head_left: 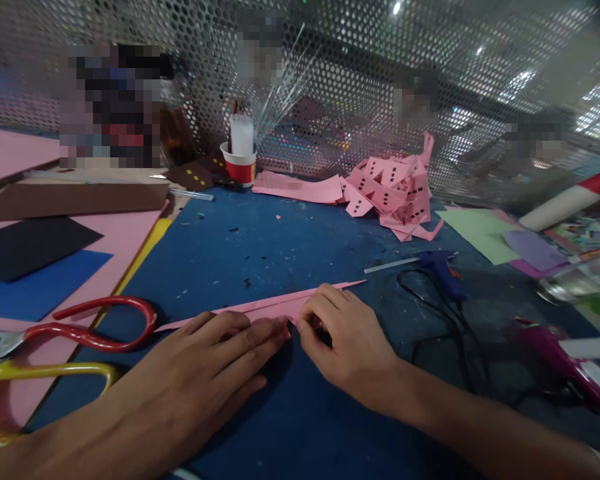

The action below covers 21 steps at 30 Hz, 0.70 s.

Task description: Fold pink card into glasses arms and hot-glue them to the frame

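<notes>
A long, narrow pink paper strip (264, 307) with pointed ends lies slantwise on the blue tabletop (220, 247). Fairly flat, with its fingers stretched out, my left hand (205, 380) presses the strip near its middle; the thumb rests apart, below. My right hand (353, 340) has its fingers curled and pinches the strip's near edge, where a small piece turns up between both hands. Its fingertips are partly hidden. Left of my left hand lie red-handled scissors (100, 337) and a yellow handle (50, 373).
Folded pink paper pieces with black marks (390, 190) lie at the back, beside a red-and-white cup (239, 167). A blue glue gun (440, 270) with a black cable and a magenta tool (565, 360) are at right. Black paper (35, 247) and other coloured sheets lie left.
</notes>
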{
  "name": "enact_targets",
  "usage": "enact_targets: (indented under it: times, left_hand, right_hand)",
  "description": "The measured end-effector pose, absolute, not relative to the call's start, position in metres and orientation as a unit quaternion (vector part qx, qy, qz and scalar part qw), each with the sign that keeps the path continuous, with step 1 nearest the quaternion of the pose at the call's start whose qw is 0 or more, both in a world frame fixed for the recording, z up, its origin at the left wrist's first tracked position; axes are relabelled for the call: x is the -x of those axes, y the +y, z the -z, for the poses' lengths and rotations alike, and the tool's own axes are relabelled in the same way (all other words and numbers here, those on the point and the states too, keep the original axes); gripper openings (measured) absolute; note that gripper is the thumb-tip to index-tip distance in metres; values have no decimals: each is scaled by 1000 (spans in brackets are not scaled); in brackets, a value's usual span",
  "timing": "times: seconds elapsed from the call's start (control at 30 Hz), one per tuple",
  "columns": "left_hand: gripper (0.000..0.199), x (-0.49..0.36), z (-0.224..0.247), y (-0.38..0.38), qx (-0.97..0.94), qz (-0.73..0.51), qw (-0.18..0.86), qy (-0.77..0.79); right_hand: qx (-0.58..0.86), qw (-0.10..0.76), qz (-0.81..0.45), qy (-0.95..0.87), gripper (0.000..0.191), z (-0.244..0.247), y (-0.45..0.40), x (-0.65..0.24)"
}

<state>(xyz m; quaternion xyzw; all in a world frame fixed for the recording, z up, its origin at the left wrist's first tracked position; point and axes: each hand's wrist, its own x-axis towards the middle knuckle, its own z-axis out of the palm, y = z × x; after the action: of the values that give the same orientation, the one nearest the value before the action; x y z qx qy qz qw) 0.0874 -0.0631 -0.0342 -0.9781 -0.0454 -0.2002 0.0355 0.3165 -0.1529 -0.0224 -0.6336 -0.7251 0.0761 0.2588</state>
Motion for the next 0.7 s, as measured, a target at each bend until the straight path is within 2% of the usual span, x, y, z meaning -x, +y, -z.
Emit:
enact_targets:
  times: [0.7]
  left_hand:
    - [39,-89,33,-64,981,182,25,-58]
  right_hand:
    - [635,255,-80,-725,12,22,-155,-316]
